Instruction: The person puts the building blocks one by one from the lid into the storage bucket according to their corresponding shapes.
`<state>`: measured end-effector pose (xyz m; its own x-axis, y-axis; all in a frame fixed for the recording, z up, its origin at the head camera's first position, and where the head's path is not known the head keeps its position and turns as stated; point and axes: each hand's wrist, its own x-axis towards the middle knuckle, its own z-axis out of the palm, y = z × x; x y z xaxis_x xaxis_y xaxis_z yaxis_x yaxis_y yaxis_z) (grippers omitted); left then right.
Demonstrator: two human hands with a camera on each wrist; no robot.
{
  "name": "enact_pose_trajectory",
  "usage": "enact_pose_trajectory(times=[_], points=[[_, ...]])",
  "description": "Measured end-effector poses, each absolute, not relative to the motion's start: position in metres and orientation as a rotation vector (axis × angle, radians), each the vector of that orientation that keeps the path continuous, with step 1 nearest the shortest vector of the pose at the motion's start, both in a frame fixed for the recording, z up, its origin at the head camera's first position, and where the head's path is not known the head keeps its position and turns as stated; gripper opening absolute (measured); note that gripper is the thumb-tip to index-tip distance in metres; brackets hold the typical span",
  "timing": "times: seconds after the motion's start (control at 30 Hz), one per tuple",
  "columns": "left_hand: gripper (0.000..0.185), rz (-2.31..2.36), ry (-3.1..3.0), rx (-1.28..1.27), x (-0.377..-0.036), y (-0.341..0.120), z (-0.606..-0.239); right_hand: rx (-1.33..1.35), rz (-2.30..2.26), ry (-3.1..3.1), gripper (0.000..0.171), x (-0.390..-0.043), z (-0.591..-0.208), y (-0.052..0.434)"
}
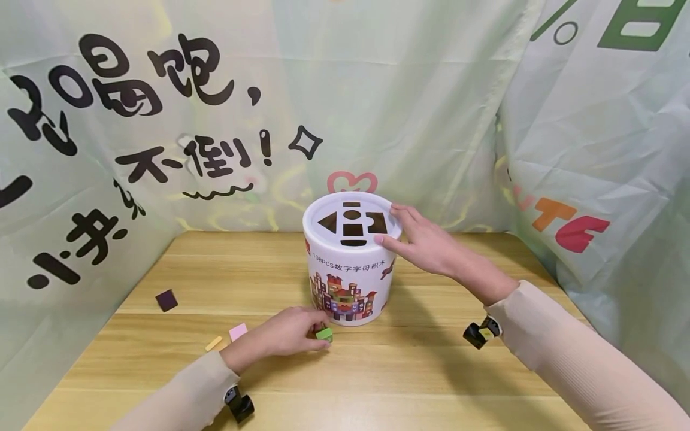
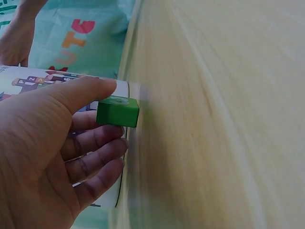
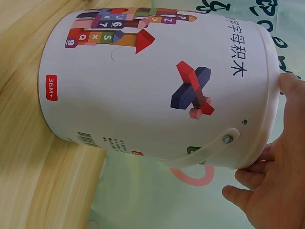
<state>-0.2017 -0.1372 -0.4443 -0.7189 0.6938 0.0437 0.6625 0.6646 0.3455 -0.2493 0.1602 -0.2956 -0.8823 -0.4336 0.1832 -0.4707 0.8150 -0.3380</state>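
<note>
The left hand pinched a green block on the wooden table beside the shape-sorter bucket, not yet posted, while the right hand rested loose-fingered on its lid; three blocks lay apart.

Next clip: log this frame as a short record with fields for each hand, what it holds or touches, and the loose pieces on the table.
left hand: pinches small green wooden block, thumb on top, at the table beside the bucket's base
right hand: rests on the lid rim of the white round plastic toy bucket, fingers fairly straight
bucket lid: shape cut-outs, bucket upright
loose pieces: dark purple square block, pink block, yellow stick
surface: light wooden table
</note>
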Motion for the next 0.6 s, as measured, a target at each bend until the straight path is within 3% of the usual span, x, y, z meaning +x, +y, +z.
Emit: enact_pose_trajectory(times=[0.27, 0.6], points=[[0.012, 0.511, 2.776, 1.159, -0.202, -0.137, -0.444, 0.723, 0.585, -2.899, 0.093, -0.249, -0.296, 0.16], [0.02, 0.499, 2.786, 1.207, -0.199, -0.14, -0.428, 0.726, 0.578, -2.906, 0.092, -0.249, -0.295, 0.16]])
